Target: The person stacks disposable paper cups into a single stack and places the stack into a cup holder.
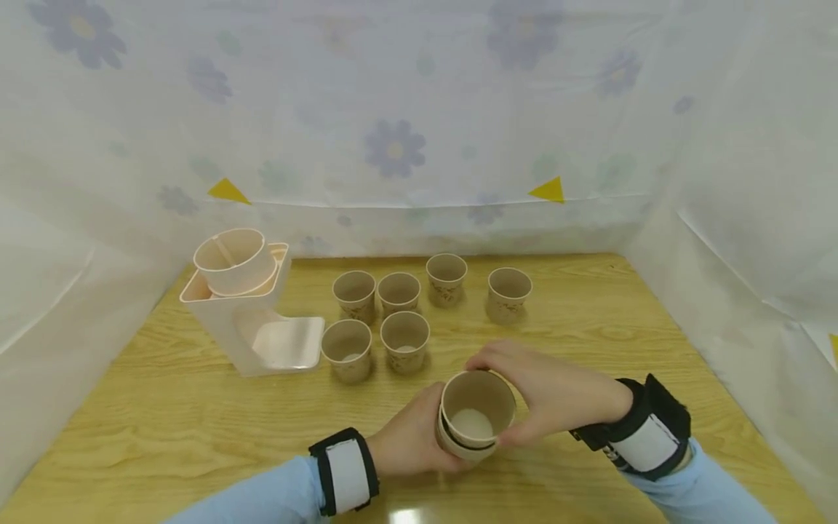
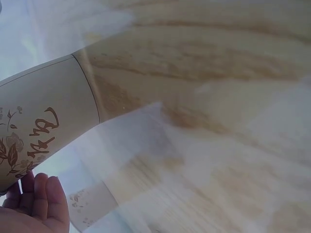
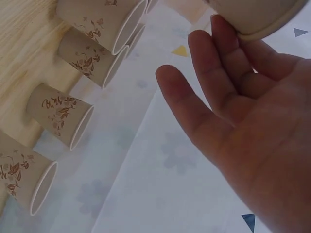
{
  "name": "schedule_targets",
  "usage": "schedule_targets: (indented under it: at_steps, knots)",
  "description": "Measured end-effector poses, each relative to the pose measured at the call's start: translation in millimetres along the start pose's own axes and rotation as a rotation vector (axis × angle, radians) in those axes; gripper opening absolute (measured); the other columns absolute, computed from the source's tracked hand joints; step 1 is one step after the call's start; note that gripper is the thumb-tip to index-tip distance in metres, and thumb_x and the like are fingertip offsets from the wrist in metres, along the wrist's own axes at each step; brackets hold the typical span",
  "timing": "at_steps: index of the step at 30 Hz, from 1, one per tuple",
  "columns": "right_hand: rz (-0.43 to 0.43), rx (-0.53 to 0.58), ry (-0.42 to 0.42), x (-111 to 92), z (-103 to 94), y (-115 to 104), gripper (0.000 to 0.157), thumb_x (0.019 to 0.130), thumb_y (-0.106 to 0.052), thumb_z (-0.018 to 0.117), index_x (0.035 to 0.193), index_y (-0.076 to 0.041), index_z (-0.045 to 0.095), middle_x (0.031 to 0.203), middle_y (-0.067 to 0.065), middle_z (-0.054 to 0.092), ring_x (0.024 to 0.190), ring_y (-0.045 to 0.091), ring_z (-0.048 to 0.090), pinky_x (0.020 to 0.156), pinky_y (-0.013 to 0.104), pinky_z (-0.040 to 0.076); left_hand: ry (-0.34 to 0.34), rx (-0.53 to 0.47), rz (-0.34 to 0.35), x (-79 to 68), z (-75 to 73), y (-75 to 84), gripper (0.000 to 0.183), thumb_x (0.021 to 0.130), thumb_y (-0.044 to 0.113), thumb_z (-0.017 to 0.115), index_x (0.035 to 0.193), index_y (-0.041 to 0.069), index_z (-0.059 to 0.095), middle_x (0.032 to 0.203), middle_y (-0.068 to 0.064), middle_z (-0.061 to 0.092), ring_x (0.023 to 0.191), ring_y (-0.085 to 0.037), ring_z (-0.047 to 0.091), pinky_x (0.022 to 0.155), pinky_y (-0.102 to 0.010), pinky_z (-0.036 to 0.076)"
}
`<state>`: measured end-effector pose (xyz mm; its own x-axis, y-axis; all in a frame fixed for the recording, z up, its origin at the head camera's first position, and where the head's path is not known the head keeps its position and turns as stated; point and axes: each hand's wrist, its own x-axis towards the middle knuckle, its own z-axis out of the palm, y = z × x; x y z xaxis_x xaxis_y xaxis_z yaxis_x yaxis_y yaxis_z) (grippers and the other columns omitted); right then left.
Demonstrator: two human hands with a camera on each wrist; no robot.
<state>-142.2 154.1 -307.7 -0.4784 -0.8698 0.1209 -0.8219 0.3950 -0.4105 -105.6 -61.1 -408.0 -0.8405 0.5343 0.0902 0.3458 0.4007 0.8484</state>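
Observation:
Near the table's front, my left hand (image 1: 414,437) grips a beige paper cup (image 1: 466,453) round its side. Nested in that cup is an upper paper cup (image 1: 483,397), whose rim my right hand (image 1: 556,389) holds between thumb and fingers. A dark gap shows between the two rims. The left wrist view catches a cup (image 2: 46,116) with brown flowers and lettering printed on it, fingers (image 2: 41,199) of the left hand at its lower side. Seen from the right wrist, the fingers (image 3: 214,73) reach to a cup's rim (image 3: 274,29).
Several more paper cups stand upright beyond the hands, among them a near one (image 1: 404,342) and a far right one (image 1: 509,291). On the left sits a pale plastic dispenser-like stand (image 1: 229,327) with a round container (image 1: 245,266) on top. Flowered white sheeting (image 1: 419,102) encloses the wooden table (image 1: 164,422).

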Motion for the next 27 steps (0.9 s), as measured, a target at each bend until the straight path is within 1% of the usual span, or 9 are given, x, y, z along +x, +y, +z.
schedule_targets:
  at_steps: [3, 7, 11, 17, 22, 25, 26, 27]
  knots:
    - [0.021, 0.003, -0.007, 3.2, 4.6, 4.8, 0.067, 0.063, -0.035, 0.077, 0.120, -0.009, 0.054, 0.115, -0.003, 0.056, 0.108, 0.012, 0.049, 0.090, 0.039, 0.049, -0.001, -0.015, 0.000, 2.7, -0.7, -2.0, 0.078, 0.063, 0.025, 0.083, 0.131, 0.016, 0.045, 0.123, -0.001, 0.057, 0.109, -0.011, 0.052, 0.098, -0.038, 0.045]
    - [0.019, -0.003, 0.003, 6.8, 8.7, 11.2, 0.066, 0.061, -0.030, 0.077, 0.118, -0.005, 0.054, 0.113, 0.001, 0.058, 0.106, 0.015, 0.051, 0.089, 0.040, 0.049, 0.021, 0.023, -0.041, 6.3, -2.4, -2.9, 0.079, 0.062, 0.024, 0.083, 0.131, 0.012, 0.045, 0.122, -0.004, 0.057, 0.108, -0.013, 0.053, 0.097, -0.038, 0.046]
    - [0.037, -0.007, 0.001, 8.9, 11.8, 15.1, 0.065, 0.060, -0.025, 0.076, 0.118, -0.004, 0.055, 0.112, 0.003, 0.059, 0.105, 0.016, 0.052, 0.089, 0.040, 0.050, 0.041, 0.059, -0.068, 9.4, -3.2, -2.5, 0.077, 0.061, 0.025, 0.083, 0.126, 0.007, 0.046, 0.119, -0.006, 0.058, 0.106, -0.015, 0.054, 0.095, -0.038, 0.047]
    - [0.042, 0.000, -0.017, 11.1, 16.0, 17.9, 0.065, 0.060, -0.025, 0.077, 0.117, -0.004, 0.055, 0.116, 0.004, 0.056, 0.108, 0.018, 0.050, 0.091, 0.042, 0.049, 0.048, 0.076, -0.074, 11.2, -3.1, -3.6, 0.072, 0.060, 0.026, 0.084, 0.119, 0.006, 0.047, 0.116, -0.007, 0.058, 0.104, -0.016, 0.054, 0.093, -0.038, 0.048]
    - [0.054, 0.017, -0.015, 13.5, 19.8, 20.2, 0.069, 0.058, -0.024, 0.078, 0.119, -0.002, 0.054, 0.119, 0.005, 0.053, 0.110, 0.019, 0.049, 0.092, 0.042, 0.049, 0.073, 0.098, -0.067, 13.5, -5.3, -6.0, 0.071, 0.059, 0.023, 0.084, 0.117, 0.005, 0.047, 0.114, -0.008, 0.058, 0.103, -0.017, 0.054, 0.093, -0.039, 0.048]
    - [0.068, 0.015, -0.016, 15.6, 21.1, 23.6, 0.071, 0.061, -0.028, 0.078, 0.122, -0.002, 0.053, 0.121, 0.009, 0.053, 0.111, 0.022, 0.050, 0.092, 0.045, 0.048, 0.078, 0.099, -0.071, 14.5, -6.5, -6.3, 0.073, 0.059, 0.024, 0.084, 0.119, 0.004, 0.047, 0.114, -0.009, 0.058, 0.103, -0.018, 0.053, 0.092, -0.039, 0.047]
    - [0.084, 0.018, -0.010, 16.0, 20.7, 25.5, 0.072, 0.064, -0.031, 0.078, 0.123, -0.001, 0.052, 0.124, 0.011, 0.053, 0.114, 0.025, 0.049, 0.094, 0.047, 0.048, 0.075, 0.091, -0.072, 14.7, -6.6, -6.3, 0.074, 0.060, 0.025, 0.085, 0.119, 0.004, 0.047, 0.115, -0.009, 0.057, 0.104, -0.018, 0.053, 0.093, -0.040, 0.047]
    - [0.121, 0.026, -0.004, 16.7, 19.5, 27.5, 0.074, 0.066, -0.034, 0.077, 0.126, -0.001, 0.050, 0.127, 0.013, 0.052, 0.117, 0.027, 0.048, 0.095, 0.049, 0.047, 0.071, 0.082, -0.075, 14.7, -6.7, -6.3, 0.075, 0.060, 0.024, 0.085, 0.120, 0.004, 0.046, 0.115, -0.009, 0.057, 0.104, -0.019, 0.053, 0.094, -0.040, 0.047]
